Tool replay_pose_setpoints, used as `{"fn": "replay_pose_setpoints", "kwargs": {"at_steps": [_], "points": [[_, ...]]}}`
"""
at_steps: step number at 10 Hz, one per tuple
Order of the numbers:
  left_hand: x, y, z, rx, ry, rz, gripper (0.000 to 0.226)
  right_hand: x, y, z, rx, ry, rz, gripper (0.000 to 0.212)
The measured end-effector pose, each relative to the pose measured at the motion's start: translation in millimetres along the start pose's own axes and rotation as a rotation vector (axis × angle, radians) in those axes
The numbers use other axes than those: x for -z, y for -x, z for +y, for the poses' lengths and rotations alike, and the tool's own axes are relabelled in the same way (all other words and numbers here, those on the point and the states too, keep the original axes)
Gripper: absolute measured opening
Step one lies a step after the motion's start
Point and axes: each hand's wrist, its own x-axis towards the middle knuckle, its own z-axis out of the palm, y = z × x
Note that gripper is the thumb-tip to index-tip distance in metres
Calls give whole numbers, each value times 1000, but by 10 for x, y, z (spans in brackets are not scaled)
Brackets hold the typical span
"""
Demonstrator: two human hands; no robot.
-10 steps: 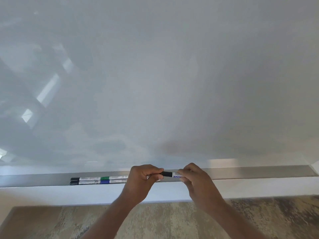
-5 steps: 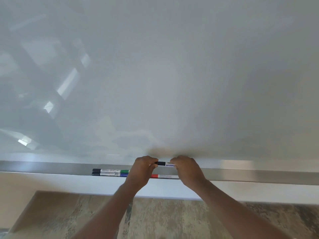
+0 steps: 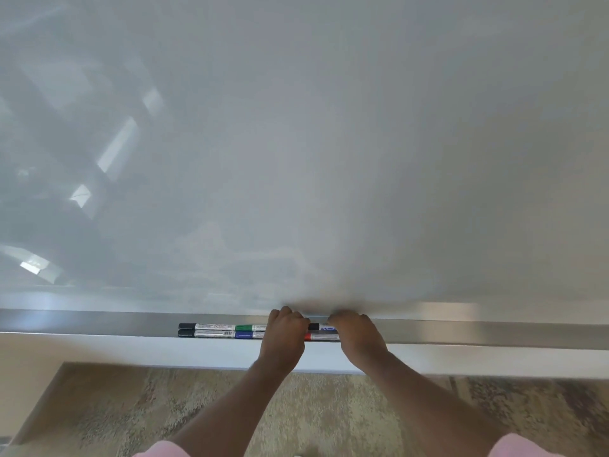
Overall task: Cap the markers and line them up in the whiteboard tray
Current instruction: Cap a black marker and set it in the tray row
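Note:
A long metal whiteboard tray (image 3: 99, 321) runs across the view below the whiteboard. A green-capped marker (image 3: 224, 326) and a blue-capped marker (image 3: 220, 334) lie side by side in it, left of my hands. A black marker (image 3: 321, 327) spans the gap between my left hand (image 3: 285, 331) and my right hand (image 3: 357, 333), low at the back of the tray; both hands are closed on its ends. A red marker (image 3: 321, 337) lies at the tray's front, its ends hidden under both hands.
The glossy whiteboard (image 3: 296, 143) fills the upper view. A white ledge (image 3: 131, 351) sits under the tray, with patterned carpet (image 3: 131, 407) on the floor below. The tray continues bare to the right (image 3: 494, 334).
Both hands have lowered the black marker from just above the tray down into it. The view has shifted, so the tray's markers now sit further right in the frame.

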Motion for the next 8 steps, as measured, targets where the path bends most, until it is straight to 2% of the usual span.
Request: {"fn": "replay_pose_setpoints", "kwargs": {"at_steps": [1, 4, 7, 8], "points": [[-33, 1, -21, 6, -56, 5, 29, -32, -41, -38, 7, 24, -2, 41], [-92, 59, -74, -39, -125, 4, 23, -105, 14, -57, 18, 132, -38, 46], [-29, 174, -45, -54, -156, 44, 23, 42, 195, -43, -37, 109, -99, 47], [30, 238, 15, -63, -131, 81, 15, 148, 275, -6, -43, 76, -65, 36]]}}
